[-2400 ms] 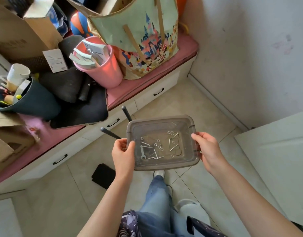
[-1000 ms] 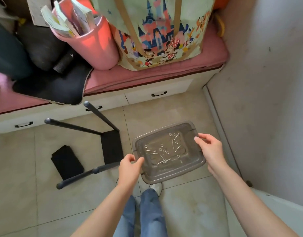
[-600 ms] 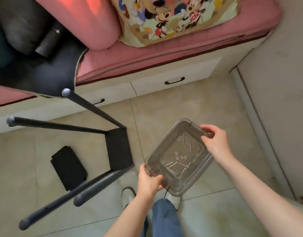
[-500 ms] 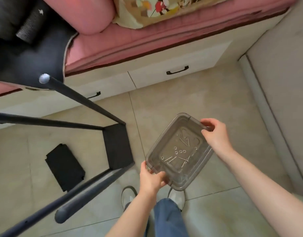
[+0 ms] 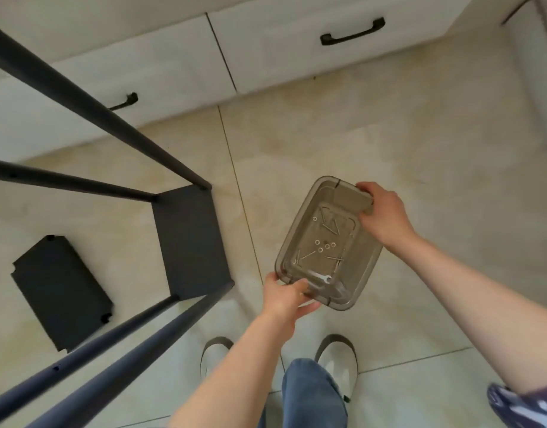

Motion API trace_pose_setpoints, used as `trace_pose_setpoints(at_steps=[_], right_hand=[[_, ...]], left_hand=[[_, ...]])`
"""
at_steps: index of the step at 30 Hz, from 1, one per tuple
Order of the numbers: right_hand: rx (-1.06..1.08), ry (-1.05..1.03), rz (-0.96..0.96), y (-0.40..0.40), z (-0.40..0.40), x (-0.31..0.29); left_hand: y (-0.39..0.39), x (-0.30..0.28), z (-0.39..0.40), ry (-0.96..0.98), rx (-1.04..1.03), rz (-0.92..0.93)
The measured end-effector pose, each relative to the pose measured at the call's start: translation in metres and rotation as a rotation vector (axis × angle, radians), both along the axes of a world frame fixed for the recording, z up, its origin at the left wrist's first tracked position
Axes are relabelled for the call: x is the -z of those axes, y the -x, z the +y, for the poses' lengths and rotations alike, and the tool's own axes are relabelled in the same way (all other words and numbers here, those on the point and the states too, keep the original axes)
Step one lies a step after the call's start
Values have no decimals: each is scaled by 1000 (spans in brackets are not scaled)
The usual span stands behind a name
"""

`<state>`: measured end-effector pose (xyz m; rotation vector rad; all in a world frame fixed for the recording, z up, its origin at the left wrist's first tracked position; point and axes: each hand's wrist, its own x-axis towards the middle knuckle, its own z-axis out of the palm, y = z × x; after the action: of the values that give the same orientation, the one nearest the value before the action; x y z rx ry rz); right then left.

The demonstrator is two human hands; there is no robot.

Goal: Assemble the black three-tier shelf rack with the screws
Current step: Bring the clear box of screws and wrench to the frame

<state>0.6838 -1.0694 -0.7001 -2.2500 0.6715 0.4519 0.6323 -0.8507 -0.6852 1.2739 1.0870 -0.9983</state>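
Observation:
A clear grey plastic tray [image 5: 296, 236] hangs low over the floor tiles, held at both ends. My left hand [image 5: 286, 296] grips its near rim and my right hand [image 5: 384, 213] grips its far rim. Inside lie several screws [image 5: 332, 225], small washers [image 5: 324, 244] and a small flat wrench [image 5: 321, 277]. To the left stands the partly built rack: a black shelf panel [image 5: 190, 242] on the floor with black poles [image 5: 90, 111] rising from its corners toward me. A loose black shelf panel [image 5: 60, 291] lies flat further left.
White drawers with black handles [image 5: 352, 34] run along the back. A wall base closes the right side. My shoes [image 5: 338, 356] and one jeans leg stand right below the tray. Bare beige floor tiles [image 5: 389, 125] spread between the tray and the drawers.
My view has dropped toward the floor, and the bench top with its bags has left the view. The tray has come down lower and turned at an angle, both hands still gripping it.

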Motion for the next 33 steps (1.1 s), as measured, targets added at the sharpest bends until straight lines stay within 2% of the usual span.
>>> trace_pose_setpoints(at_steps=[3, 7, 13, 16, 18, 23, 29, 33], right_hand=[[-68, 8, 14, -5, 3, 21], [-128, 36, 22, -7, 6, 41], [-192, 67, -33, -11, 4, 48], [7, 91, -103, 4, 4, 44], [181, 101, -108, 21, 5, 43], [561, -116, 40, 64, 28, 49], [608, -142, -4, 106, 67, 66], [634, -108, -91, 101, 68, 79]], left_hand=[[-2, 20, 0, 13, 50, 41], [1, 43, 5, 12, 215, 59], [-10, 55, 9, 36, 372, 79], [-20, 56, 13, -68, 532, 20], [-27, 56, 15, -168, 631, -87], [-45, 58, 16, -215, 787, -356], [-47, 64, 11, -161, 889, -508], [-43, 75, 16, -128, 846, -642]])
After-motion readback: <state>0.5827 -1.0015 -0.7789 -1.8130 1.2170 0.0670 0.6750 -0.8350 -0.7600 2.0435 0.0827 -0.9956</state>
